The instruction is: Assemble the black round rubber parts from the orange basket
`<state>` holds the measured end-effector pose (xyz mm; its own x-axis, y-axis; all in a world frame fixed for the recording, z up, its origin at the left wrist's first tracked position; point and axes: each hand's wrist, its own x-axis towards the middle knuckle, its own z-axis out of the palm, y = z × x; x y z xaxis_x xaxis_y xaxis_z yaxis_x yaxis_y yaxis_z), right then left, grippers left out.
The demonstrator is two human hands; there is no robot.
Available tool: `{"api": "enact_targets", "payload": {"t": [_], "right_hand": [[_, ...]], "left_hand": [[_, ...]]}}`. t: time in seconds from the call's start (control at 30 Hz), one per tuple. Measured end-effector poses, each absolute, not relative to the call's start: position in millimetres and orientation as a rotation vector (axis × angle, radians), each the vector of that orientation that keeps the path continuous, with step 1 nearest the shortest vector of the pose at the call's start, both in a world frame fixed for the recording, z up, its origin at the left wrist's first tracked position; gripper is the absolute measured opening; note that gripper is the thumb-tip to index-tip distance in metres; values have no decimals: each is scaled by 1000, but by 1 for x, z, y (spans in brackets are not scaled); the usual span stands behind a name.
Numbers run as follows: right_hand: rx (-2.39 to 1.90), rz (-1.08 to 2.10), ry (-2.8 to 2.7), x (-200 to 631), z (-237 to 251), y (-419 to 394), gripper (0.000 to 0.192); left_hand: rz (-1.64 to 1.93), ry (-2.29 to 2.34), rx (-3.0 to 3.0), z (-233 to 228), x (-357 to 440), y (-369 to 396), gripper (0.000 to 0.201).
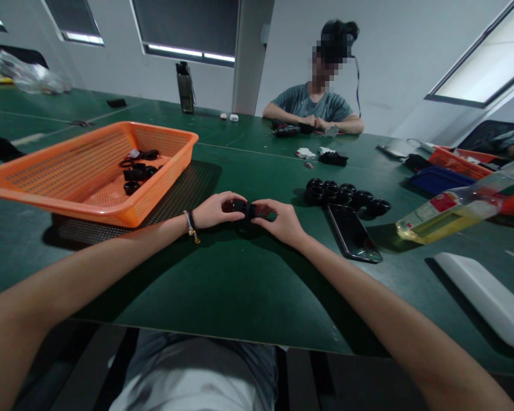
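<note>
The green surface (240, 285) fills most of the view. At ten o'clock from the hands sits an orange basket (89, 171) holding a few loose black rings (137, 168). At three o'clock lies a clear bottle (454, 214) on its side, and nearer, at two o'clock, a dark phone (353, 233) with a row of black rings (346, 197) just beyond it. Across the surface, at twelve o'clock, another person (314, 105) works with both hands on small parts of their own.

At the centre, the left hand (214, 211) and the right hand (280, 220) meet over a small black part (245, 209). Each grip is closed on one end of it, fingertips pinching from either side. The part's long axis runs left to right, from nine to three o'clock, lying directly between the two grips and just above the surface. Neither hand is nearer; they share it evenly. A bracelet (191, 227) sits on the left wrist.
</note>
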<state>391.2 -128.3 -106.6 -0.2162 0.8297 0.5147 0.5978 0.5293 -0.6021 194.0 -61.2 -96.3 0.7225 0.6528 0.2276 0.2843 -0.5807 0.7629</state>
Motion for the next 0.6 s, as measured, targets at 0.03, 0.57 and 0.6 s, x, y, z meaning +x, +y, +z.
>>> {"api": "enact_targets", "payload": {"t": [0.03,0.57,0.6], "right_hand": [[-1166,345,-1927,391,-107,-128,26],[-1144,224,-1966,393,-107,-128,27],[-1147,228,-1962,393,-107,-128,27]], "left_hand": [[648,707,2190,-96,194,-61,42],[647,715,2179,-96,194,-61,44],[647,711,2175,-96,194,-61,44]]}}
